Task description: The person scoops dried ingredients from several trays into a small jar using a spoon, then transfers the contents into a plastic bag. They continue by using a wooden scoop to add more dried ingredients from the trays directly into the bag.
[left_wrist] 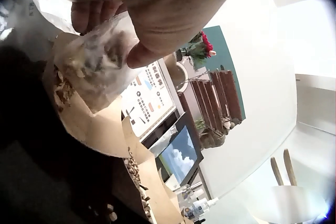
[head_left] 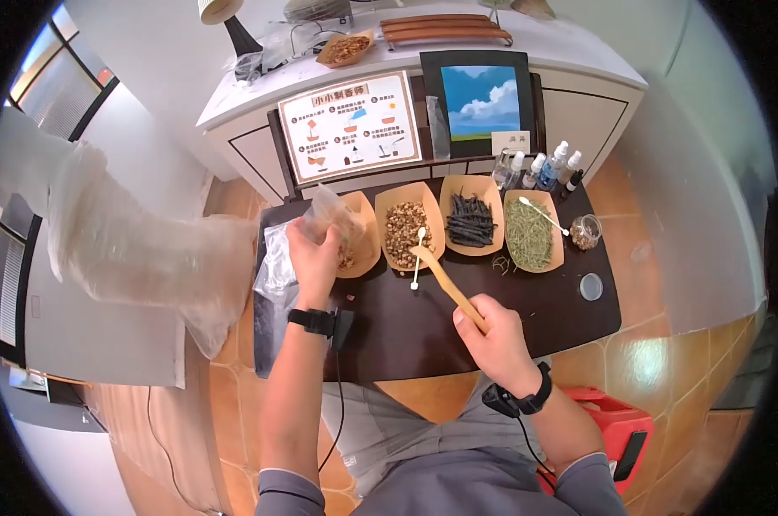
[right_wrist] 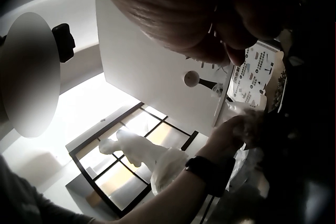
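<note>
My left hand (head_left: 316,254) grips a clear, crumpled plastic bag (head_left: 335,215) over the leftmost paper tray (head_left: 367,232). Brown dried bits lie in that tray, and the left wrist view shows the bag (left_wrist: 94,66) hanging down into it. In my right hand (head_left: 496,340) is a slender light-wood tool (head_left: 449,288), held by its near end. Its far tip reaches the front edge of the second tray, close to a small white spoon (head_left: 419,258) that leans across that edge. Brown chopped pieces (head_left: 406,225) fill the second tray.
To the right stand trays of dark sticks (head_left: 470,222) and green dried herb (head_left: 531,234), the latter with another white spoon (head_left: 544,215). Spray bottles (head_left: 548,168), a small jar (head_left: 586,232) and a round lid (head_left: 591,286) are near. A picture sign (head_left: 350,129) stands behind. Plastic packaging (head_left: 275,262) lies left.
</note>
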{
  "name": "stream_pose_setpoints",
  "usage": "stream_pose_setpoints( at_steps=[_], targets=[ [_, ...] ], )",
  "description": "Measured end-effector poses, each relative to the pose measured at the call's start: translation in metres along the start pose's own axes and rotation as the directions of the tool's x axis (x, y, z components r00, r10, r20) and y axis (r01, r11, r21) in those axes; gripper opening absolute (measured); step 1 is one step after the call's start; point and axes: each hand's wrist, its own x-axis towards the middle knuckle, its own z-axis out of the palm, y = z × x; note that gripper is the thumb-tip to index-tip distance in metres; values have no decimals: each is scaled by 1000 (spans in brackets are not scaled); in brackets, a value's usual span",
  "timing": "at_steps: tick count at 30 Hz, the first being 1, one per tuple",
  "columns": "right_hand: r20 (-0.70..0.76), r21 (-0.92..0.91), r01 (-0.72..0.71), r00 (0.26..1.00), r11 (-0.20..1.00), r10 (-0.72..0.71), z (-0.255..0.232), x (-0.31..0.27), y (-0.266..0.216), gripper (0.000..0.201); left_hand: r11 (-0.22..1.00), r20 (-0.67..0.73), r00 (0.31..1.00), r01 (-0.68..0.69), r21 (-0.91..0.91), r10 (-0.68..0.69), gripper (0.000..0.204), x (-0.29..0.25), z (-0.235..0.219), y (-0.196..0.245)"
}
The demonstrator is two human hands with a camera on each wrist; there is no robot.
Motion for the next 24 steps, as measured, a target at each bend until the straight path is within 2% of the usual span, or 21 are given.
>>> stream_pose_setpoints(
  at_steps=[4, 6, 7, 9, 10, 12, 13, 16, 18, 19, 21, 22, 24],
  targets=[
    [35, 4, -15, 999, 1000, 15, 1, -8, 8, 21, 995, -25, 999, 43, 93, -41, 55, -2, -12, -1],
    [34, 23, -4, 999, 1000, 4, 2, -10, 14, 23, 981, 27, 991, 124, 146, -129, 48, 1, -19, -4],
    [34, 24, -4, 999, 1000, 3, 2, -11, 16, 23, 981, 26, 991, 123, 147, -128, 48, 3, -20, -6],
    [25, -32, -24, 999, 999, 25, 2, -13, 18, 20, 991, 40, 996, 72, 114, -77, 36, 4, -22, -8],
    [24, -32, -24, 999, 999, 25, 3, -14, 21, 20, 991, 40, 996, 71, 114, -76, 36, 5, -24, -8],
    [18, -45, -33, 999, 998, 34, 3, -16, 26, 20, 988, 135, 979, 156, 1, -155, 24, 6, -27, -6],
    [16, -45, -34, 999, 998, 34, 4, -17, 28, 20, 988, 136, 979, 156, 0, -154, 24, 7, -27, -10],
    [9, -35, -41, 999, 999, 41, 5, -19, 31, 20, 992, 77, 993, 99, -82, -93, 18, 8, -24, -21],
    [10, -50, -46, 999, 998, 46, 6, -20, 33, 20, 969, -38, 991, 119, -217, -130, 19, 7, -27, -15],
    [13, -49, -46, 999, 998, 47, 6, -21, 32, 20, 969, -39, 991, 120, -215, -132, 19, 4, -27, -12],
    [24, -47, -64, 998, 997, 65, 7, -20, 31, 20, 940, -4, 976, 209, -270, -218, 18, -5, -28, 3],
    [27, -46, -61, 998, 997, 63, 8, -20, 31, 20, 940, -7, 976, 209, -269, -219, 18, -6, -29, -1],
    [22, -47, -59, 998, 997, 60, 9, -21, 33, 20, 962, 119, 967, 241, -127, -227, 20, -11, -24, -14]
  ],
)
